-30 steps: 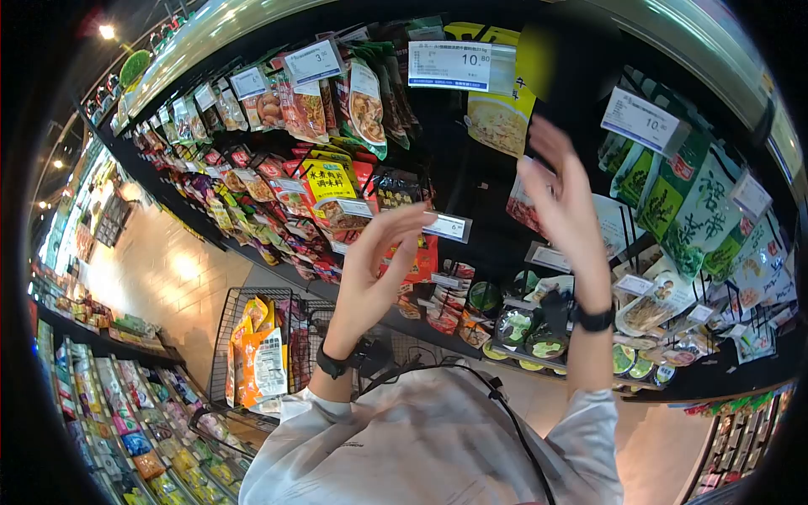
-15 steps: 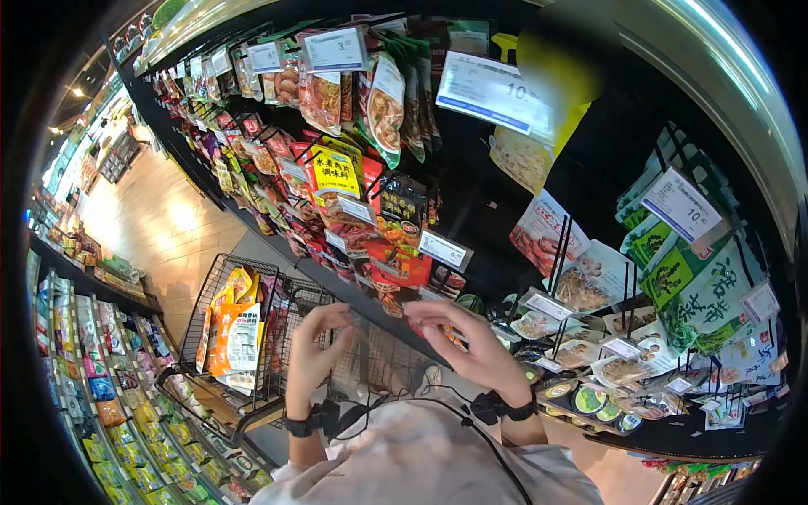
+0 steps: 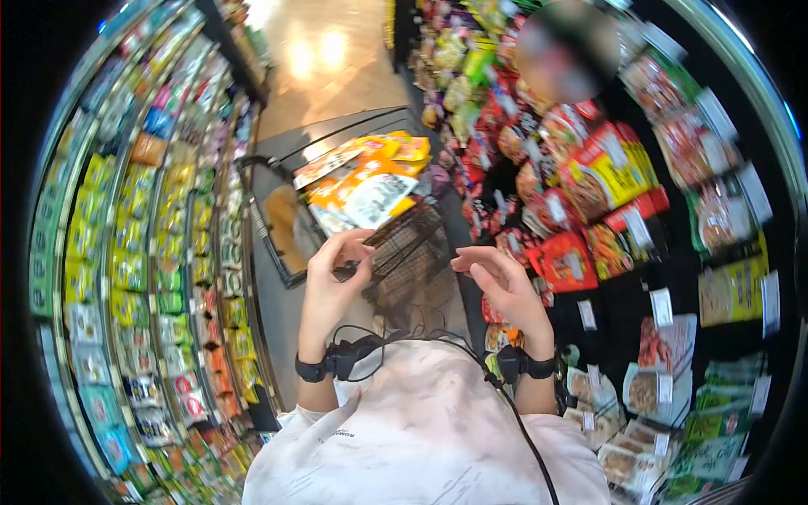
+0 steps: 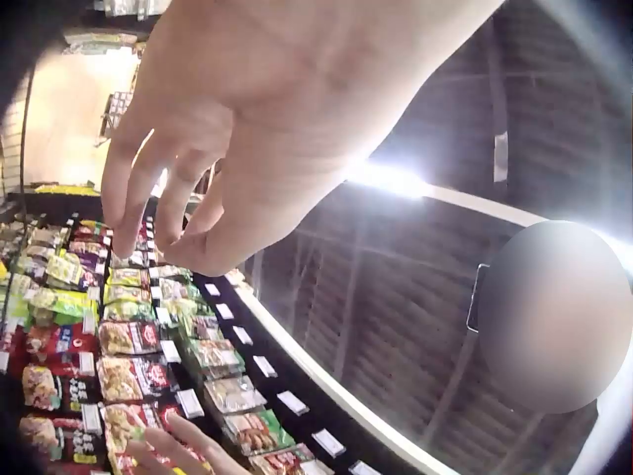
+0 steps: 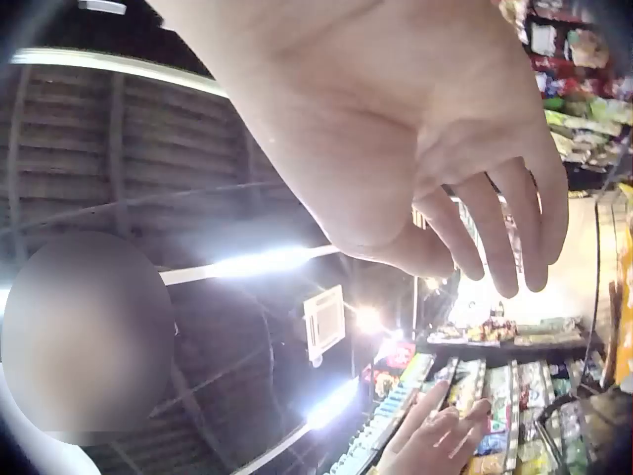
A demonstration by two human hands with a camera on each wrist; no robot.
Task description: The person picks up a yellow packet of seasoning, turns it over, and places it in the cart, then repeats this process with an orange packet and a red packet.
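Well, the person stands in a narrow shop aisle with both hands raised before the chest. Left of the left hand runs a tall shelf wall (image 3: 126,252), full of small packets and near to that elbow.

The left hand (image 3: 332,282) is loosely curved and holds nothing; its fingers (image 4: 138,188) hang relaxed in the wrist view. Its fingertips are just over the near rim of the shopping cart (image 3: 412,252), but I cannot tell whether they touch the wire. The cart stands just beyond the two hands and between them, with orange packets (image 3: 366,181) lying on top inside it.

The right hand (image 3: 505,286) is turned palm up, with slack fingers a little bent, and it is also empty. Just to the right of it, red packets (image 3: 564,261) hang on the rack, close to the back of the hand.

I think the first danger is on this right side. A quick turn of the wrist could knock a packet from its hook.

The second danger is the black cable (image 3: 522,433), which comes down over the chest and makes a loose loop by the left wrist. If that hand reaches down into the cart, the loop could catch on the wire.

Also, no hand grips the cart, so a small bump may let it roll away.

Free room I see mostly ahead, beyond the fingertips and the cart, where the bright floor (image 3: 328,59) opens. To both sides the shelves leave little space. Up and toward the body there seems enough room.
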